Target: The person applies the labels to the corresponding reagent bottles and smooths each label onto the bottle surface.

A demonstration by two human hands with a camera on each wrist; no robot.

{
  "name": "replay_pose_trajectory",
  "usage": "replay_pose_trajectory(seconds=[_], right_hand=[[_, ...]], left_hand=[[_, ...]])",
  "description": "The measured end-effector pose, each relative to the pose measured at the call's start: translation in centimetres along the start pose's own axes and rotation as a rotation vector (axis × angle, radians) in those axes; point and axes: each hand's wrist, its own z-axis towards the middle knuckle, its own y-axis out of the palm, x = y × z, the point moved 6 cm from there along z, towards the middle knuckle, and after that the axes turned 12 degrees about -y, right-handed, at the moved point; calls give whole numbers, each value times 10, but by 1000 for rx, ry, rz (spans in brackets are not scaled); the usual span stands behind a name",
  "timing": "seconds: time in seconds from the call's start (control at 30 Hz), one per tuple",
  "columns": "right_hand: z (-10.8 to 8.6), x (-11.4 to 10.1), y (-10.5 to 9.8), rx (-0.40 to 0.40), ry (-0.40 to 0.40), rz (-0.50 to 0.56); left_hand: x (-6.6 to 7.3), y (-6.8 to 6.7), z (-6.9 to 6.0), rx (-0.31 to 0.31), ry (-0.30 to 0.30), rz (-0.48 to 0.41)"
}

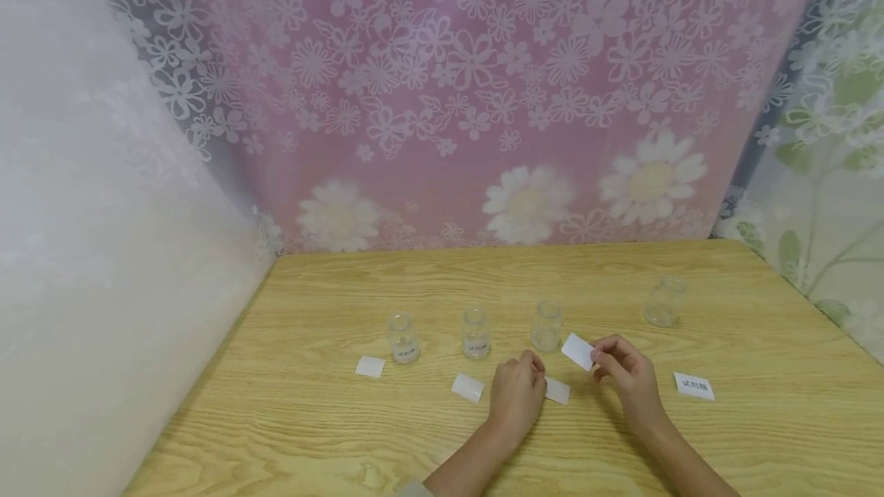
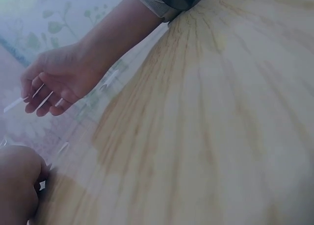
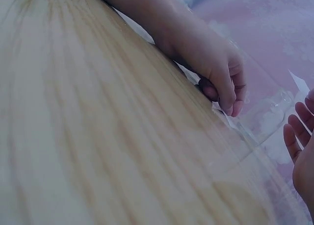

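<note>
My right hand (image 1: 631, 382) pinches a small white label (image 1: 577, 351) by its edge, above the table; its face toward the head camera looks blank. Beside it, my left hand (image 1: 518, 397) is low on the table, its thumb and finger pinching the edge of a white paper slip (image 1: 557, 390), also visible in the right wrist view under the left fingertips (image 3: 230, 107). Just behind the hands stands a clear glass bottle (image 1: 547, 326) on which I see no label. Two similar bottles, a middle one (image 1: 476, 334) and a left one (image 1: 404, 339), carry dark printed characters.
Another glass bottle (image 1: 665, 301) stands at the back right. A printed label (image 1: 694, 386) lies right of my right hand. Blank slips lie on the left, one (image 1: 370, 366) by the left bottle and one (image 1: 468, 387) near my left hand. Floral curtains (image 1: 442, 98) enclose the wooden table (image 1: 311, 436).
</note>
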Motion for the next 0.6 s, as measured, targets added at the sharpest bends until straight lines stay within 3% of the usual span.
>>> replay_pose_trajectory(seconds=[0.23,0.47,0.53,0.6], right_hand=[[0,-1,0,1,3,2],[-1,3,-1,-19,16,-49],[-1,4,-1,-29,16,-71],[-1,4,0,-39,19,-106]], left_hand=[[2,-1,0,-7,-7,-92],[-4,0,1,-61,-128,-226],[-5,-2,2,-45,-141,-283],[-3,-6,2,3,-103,-336]])
